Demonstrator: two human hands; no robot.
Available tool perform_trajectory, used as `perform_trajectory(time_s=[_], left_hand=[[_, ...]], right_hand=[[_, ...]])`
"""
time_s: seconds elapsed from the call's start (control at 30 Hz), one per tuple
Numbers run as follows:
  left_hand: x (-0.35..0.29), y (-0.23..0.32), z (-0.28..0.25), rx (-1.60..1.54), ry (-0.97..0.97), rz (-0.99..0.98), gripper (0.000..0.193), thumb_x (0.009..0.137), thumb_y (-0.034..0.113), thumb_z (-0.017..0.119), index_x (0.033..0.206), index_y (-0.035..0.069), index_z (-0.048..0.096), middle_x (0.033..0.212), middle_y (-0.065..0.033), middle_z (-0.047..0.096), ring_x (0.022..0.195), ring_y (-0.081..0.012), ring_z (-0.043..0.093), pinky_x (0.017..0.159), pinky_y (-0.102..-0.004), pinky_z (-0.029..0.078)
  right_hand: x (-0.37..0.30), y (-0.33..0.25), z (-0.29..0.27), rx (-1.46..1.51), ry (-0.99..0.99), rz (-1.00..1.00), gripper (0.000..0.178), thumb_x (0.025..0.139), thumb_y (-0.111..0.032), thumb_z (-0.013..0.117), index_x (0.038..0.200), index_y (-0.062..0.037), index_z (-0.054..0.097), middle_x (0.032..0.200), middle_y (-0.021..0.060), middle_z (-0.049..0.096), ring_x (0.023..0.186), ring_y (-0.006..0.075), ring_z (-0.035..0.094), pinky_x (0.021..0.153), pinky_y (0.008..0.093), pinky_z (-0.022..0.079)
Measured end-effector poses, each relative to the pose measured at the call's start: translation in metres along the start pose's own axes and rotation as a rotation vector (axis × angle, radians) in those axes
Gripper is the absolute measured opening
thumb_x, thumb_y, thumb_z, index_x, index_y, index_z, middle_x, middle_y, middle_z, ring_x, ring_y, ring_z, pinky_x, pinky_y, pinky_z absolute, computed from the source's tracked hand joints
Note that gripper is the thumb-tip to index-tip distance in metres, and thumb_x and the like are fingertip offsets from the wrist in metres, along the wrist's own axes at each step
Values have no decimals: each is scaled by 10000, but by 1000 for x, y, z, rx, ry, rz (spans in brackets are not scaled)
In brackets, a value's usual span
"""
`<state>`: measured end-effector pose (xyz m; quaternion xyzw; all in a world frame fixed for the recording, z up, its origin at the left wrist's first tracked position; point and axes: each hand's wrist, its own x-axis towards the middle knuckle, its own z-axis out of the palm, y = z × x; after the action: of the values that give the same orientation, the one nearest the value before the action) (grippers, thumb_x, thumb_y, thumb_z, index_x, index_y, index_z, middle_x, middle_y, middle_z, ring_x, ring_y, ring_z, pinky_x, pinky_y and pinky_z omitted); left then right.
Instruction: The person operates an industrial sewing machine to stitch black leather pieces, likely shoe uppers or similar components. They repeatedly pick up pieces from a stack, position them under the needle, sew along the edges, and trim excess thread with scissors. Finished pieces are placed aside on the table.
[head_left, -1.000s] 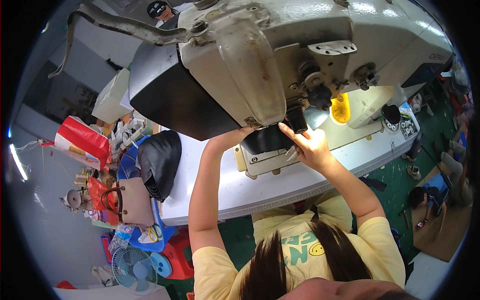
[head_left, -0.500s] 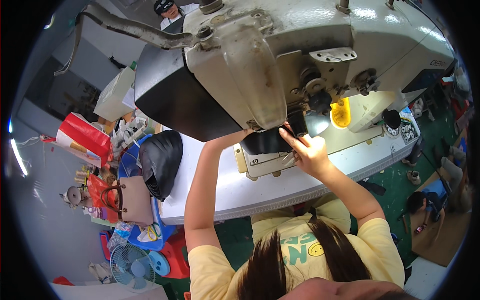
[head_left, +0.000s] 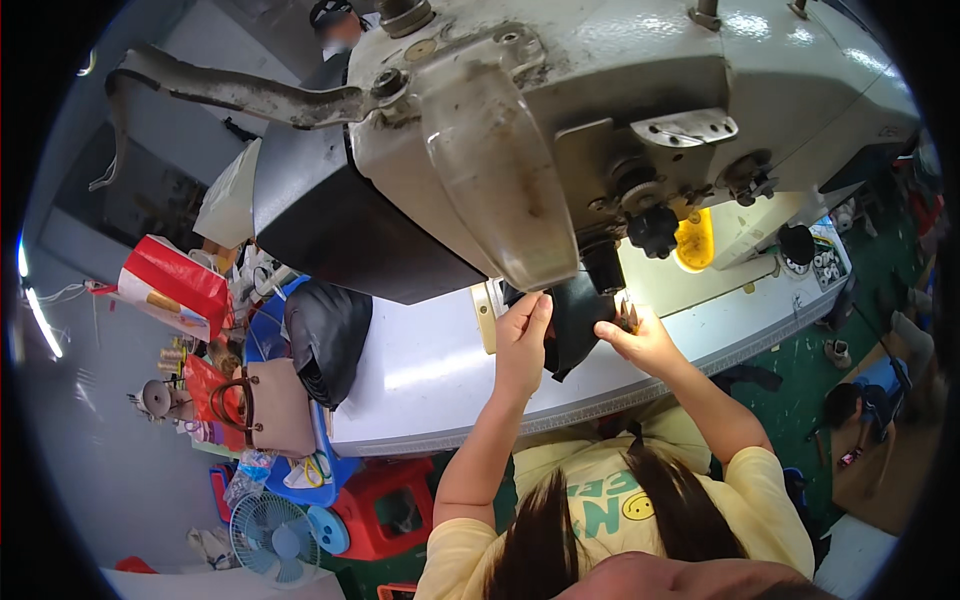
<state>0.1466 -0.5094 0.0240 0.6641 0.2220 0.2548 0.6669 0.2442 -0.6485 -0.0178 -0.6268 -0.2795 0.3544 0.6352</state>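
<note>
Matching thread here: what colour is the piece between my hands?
The piece is black, clearest in head view.

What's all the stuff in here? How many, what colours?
Sewing machine: one, off-white, top
Material: one piece, black, between hands
Tool: one, dark, right of material
Tabletop: one, white, under machine
Oval thing: one, yellow, under machine
Bundle: one, black, tabletop's left
Handbag: one, beige, left
Bag: one, red-white, left
Fan: one, blue, lower left
Clutter: lots, mixed, left
Other people: at least two, blue clothes right, dark cap top
Left hand: one, bare, on material
Right hand: one, bare, holding tool
</note>
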Motion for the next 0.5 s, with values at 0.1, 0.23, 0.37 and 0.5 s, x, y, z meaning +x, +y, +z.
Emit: perform_trajectory(time_s=[0.1, 0.23, 0.37, 0.5], left_hand=[[1, -3, -2, 34, -11, -4, 275, 893, 148, 501, 642, 45, 459, 584, 62, 360, 554, -31, 315, 501, -204, 265], [1, -2, 0, 110, 6, 58, 272, 891, 143, 497, 643, 40, 451, 582, 56, 361, 550, -37, 321, 502, -205, 266], [3, 3, 1, 102, -9, 75, 272, 892, 140, 496, 643, 40, 445, 580, 51, 366, 542, -38, 321, 490, -209, 271], [-4, -1, 2, 103, -40, 28, 272, 896, 138, 490, 645, 44, 439, 575, 53, 358, 537, -32, 314, 474, -207, 270]], right_hand=[[-2, -9, -1, -33, 0, 2, 257, 818, -242, 631, 708, -51, 498, 607, -46, 425, 568, 56, 374, 513, 236, 338], [1, -6, -4, -38, 15, 6, 223, 809, -239, 642, 771, -41, 548, 630, -36, 470, 589, 51, 416, 536, 226, 363], [3, -17, -5, 9, -7, 35, 217, 794, -234, 661, 829, -33, 587, 650, -31, 513, 595, 41, 444, 547, 215, 381], [4, -4, -12, 8, -89, 102, 216, 768, -234, 688, 728, -66, 559, 548, -58, 442, 467, 34, 371, 428, 192, 296]])
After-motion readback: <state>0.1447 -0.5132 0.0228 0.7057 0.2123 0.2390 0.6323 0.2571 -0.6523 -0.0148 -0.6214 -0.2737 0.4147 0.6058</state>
